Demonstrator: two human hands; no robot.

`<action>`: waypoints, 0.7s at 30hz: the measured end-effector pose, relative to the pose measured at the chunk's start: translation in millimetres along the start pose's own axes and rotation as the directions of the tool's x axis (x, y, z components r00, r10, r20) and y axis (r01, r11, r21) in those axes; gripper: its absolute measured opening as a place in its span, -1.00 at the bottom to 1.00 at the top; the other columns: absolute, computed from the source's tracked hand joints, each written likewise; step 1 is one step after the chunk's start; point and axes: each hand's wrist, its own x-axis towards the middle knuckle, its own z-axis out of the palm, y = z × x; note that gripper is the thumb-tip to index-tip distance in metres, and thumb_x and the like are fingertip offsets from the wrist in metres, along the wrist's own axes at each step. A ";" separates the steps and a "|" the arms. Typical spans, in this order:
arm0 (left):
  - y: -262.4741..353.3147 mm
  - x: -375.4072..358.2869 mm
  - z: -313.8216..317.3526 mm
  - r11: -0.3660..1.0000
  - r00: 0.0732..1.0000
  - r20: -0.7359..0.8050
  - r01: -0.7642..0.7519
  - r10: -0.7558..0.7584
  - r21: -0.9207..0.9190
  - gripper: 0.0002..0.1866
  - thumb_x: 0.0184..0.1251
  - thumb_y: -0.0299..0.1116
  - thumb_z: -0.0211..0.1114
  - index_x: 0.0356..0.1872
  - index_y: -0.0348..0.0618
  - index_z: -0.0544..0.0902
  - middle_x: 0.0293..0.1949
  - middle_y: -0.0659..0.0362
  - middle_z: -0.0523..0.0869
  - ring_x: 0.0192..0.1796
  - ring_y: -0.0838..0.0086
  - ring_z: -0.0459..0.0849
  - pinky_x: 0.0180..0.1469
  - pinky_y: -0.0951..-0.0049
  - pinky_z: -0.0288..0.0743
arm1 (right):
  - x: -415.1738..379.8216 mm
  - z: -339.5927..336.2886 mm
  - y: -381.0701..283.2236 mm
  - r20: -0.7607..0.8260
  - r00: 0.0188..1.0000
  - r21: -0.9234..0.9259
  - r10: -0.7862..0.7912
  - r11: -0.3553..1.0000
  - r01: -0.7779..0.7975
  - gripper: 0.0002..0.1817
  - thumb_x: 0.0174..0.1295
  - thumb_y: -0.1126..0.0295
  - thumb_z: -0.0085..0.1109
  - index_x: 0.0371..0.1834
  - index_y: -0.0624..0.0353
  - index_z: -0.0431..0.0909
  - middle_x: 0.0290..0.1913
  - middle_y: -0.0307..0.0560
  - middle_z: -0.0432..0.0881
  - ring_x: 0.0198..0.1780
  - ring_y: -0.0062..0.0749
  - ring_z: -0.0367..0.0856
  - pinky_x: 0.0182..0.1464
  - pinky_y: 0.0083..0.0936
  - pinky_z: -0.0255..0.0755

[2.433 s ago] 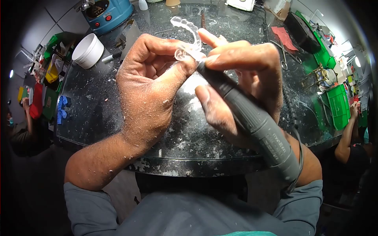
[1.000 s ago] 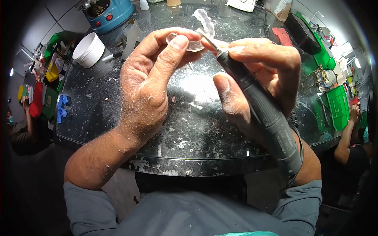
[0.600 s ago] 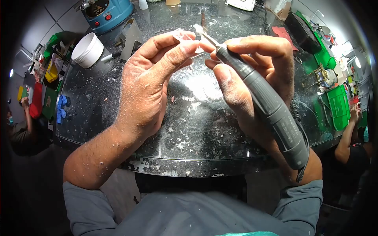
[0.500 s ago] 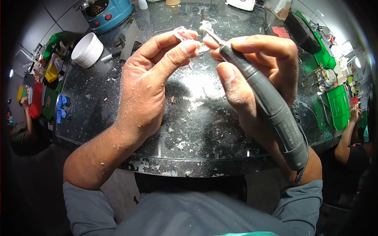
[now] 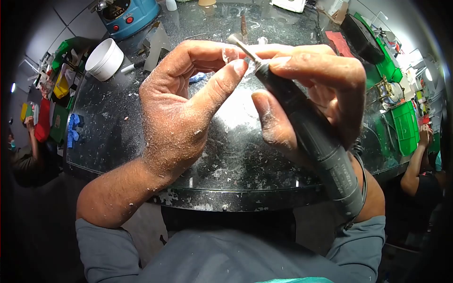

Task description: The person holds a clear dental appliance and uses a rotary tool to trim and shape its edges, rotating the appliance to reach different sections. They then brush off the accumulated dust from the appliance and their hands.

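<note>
Between the thumb and fingers of my left hand (image 5: 181,101) is a small clear piece (image 5: 230,54), partly hidden by the fingertips. White dust and shavings cover this hand and wrist. My right hand (image 5: 321,89) is wrapped round a black rotary handpiece (image 5: 316,132), whose cable runs down beside the wrist. Its metal shaft ends in a pale, rounded tip (image 5: 234,39) that points up and left, just above the clear piece. Whether tip and piece touch, I cannot tell.
The dark speckled table (image 5: 226,165) carries a white tub (image 5: 104,60), a blue machine (image 5: 128,19), a marker (image 5: 133,66) and blue scraps (image 5: 73,130). Green trays (image 5: 405,127) stand at right. Other people's arms show at both sides (image 5: 413,165).
The handpiece has tilted and moved slightly left and down, its tip now left of where it was. My left hand has turned, with its fingers more level and its thumb further right.
</note>
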 end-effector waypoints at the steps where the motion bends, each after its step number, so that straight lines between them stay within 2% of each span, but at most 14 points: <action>1: -0.9 -0.1 -0.7 0.999 0.999 0.009 -0.031 0.031 0.024 -0.79 0.30 -0.48 0.30 -0.07 -0.28 0.57 -0.09 0.13 0.66 0.02 0.54 0.60 0.16 0.47 0.40 | -0.2 1.2 1.2 0.002 1.000 0.013 -0.006 1.000 0.006 -0.49 0.03 0.67 0.33 0.00 0.31 0.26 -0.09 0.10 0.49 -0.01 -0.05 0.66 0.07 -0.24 0.56; 8: 1.2 -1.0 -1.4 0.999 0.999 -0.002 0.047 -0.047 0.014 -0.78 0.32 -0.48 0.28 -0.05 -0.30 0.57 -0.08 0.12 0.66 0.03 0.51 0.60 0.17 0.48 0.40 | 0.5 3.3 1.8 0.033 0.999 0.018 -0.026 1.000 0.026 -0.48 -0.08 0.75 0.33 -0.03 0.33 0.32 -0.15 0.15 0.56 -0.05 -0.08 0.67 0.03 -0.27 0.57; 11: -1.3 -1.5 -2.2 0.997 1.000 0.027 -0.014 0.013 0.072 -0.78 0.33 -0.50 0.26 -0.04 -0.30 0.57 -0.08 0.12 0.66 0.05 0.50 0.60 0.17 0.49 0.42 | 0.2 4.6 2.8 -0.032 0.999 0.041 -0.004 0.999 0.005 -0.47 -0.10 0.75 0.34 -0.03 0.33 0.33 -0.16 0.14 0.56 -0.06 -0.07 0.67 0.02 -0.24 0.58; 14: -1.4 -2.1 -2.4 0.999 1.000 -0.008 -0.018 0.019 0.039 -0.79 0.33 -0.52 0.25 -0.04 -0.30 0.57 -0.07 0.12 0.65 0.06 0.49 0.60 0.18 0.48 0.42 | 1.7 5.1 4.2 0.060 0.995 0.034 -0.081 0.996 0.079 -0.48 -0.08 0.72 0.35 -0.04 0.33 0.34 -0.17 0.13 0.55 -0.06 -0.05 0.67 0.02 -0.20 0.58; 16: 0.8 -2.3 -2.3 0.994 1.000 0.006 -0.018 0.017 0.103 -0.79 0.33 -0.55 0.24 -0.04 -0.30 0.57 -0.06 0.11 0.65 0.07 0.47 0.59 0.20 0.44 0.40 | -1.0 11.0 2.2 -0.074 0.997 0.093 -0.002 0.996 0.009 -0.49 -0.06 0.71 0.34 -0.03 0.35 0.32 -0.17 0.14 0.52 -0.06 -0.03 0.66 0.03 -0.17 0.58; 17: -0.7 -2.7 -2.4 0.995 1.000 0.005 -0.018 0.017 0.103 -0.79 0.33 -0.55 0.24 -0.04 -0.30 0.57 -0.06 0.11 0.65 0.07 0.47 0.59 0.20 0.44 0.40 | -0.3 8.9 2.9 -0.073 0.997 0.093 -0.003 0.996 0.009 -0.49 -0.06 0.71 0.34 -0.03 0.35 0.32 -0.17 0.14 0.52 -0.06 -0.03 0.66 0.03 -0.17 0.58; 19: -5.2 -3.0 -3.2 0.992 0.996 -0.025 -0.077 0.080 0.099 -0.80 0.32 -0.57 0.24 -0.05 -0.30 0.57 -0.06 0.10 0.65 0.08 0.45 0.59 0.22 0.41 0.38 | 1.4 3.0 4.5 0.064 0.993 0.067 -0.096 0.994 0.092 -0.48 -0.04 0.72 0.32 -0.01 0.35 0.29 -0.14 0.17 0.50 -0.03 0.01 0.65 0.04 -0.16 0.58; 21: -5.1 -1.5 -4.6 0.985 0.994 -0.017 -0.102 0.105 0.142 -0.80 0.32 -0.57 0.24 -0.06 -0.30 0.57 -0.06 0.09 0.65 0.08 0.44 0.59 0.22 0.40 0.38 | 0.1 6.9 5.4 0.016 0.996 0.096 -0.084 0.992 0.082 -0.49 -0.04 0.72 0.32 -0.02 0.35 0.29 -0.14 0.17 0.49 -0.03 0.02 0.65 0.04 -0.16 0.57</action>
